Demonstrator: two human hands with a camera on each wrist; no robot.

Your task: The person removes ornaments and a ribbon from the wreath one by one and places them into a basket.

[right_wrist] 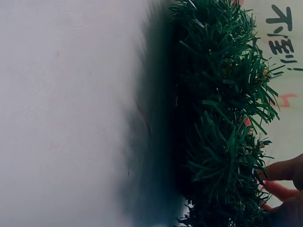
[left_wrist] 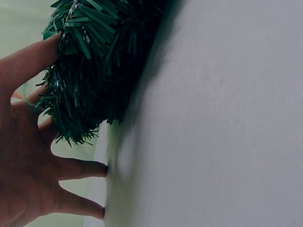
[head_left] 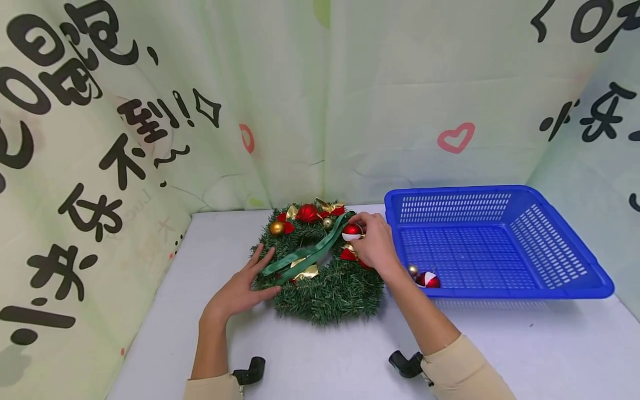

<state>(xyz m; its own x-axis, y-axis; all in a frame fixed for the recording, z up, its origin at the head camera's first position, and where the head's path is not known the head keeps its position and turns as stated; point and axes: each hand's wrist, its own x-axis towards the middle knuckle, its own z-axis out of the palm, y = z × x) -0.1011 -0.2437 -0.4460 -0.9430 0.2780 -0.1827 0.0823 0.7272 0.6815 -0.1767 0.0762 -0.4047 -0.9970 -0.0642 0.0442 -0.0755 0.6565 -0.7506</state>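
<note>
A green Christmas wreath (head_left: 327, 300) lies on the white table, with a red ball (head_left: 307, 213), a gold ball (head_left: 276, 228) and red-and-gold bows along its top and right side. Two strands of green ribbon (head_left: 320, 253) slant across its middle. My left hand (head_left: 242, 286) rests on the wreath's left side with fingers spread; in the left wrist view, two fingertips of this hand (left_wrist: 28, 156) reach down to the tabletop. At the upper right of the wreath, my right hand (head_left: 374, 241) pinches a red-and-white Christmas ball (head_left: 352, 230) between thumb and fingers.
A blue plastic basket (head_left: 500, 293) stands to the right, close beside the right forearm. In its near left corner lie a red-and-white ball (head_left: 429, 279) and a small gold ball (head_left: 412, 270). A printed curtain (head_left: 375, 111) hangs behind the table and along both sides.
</note>
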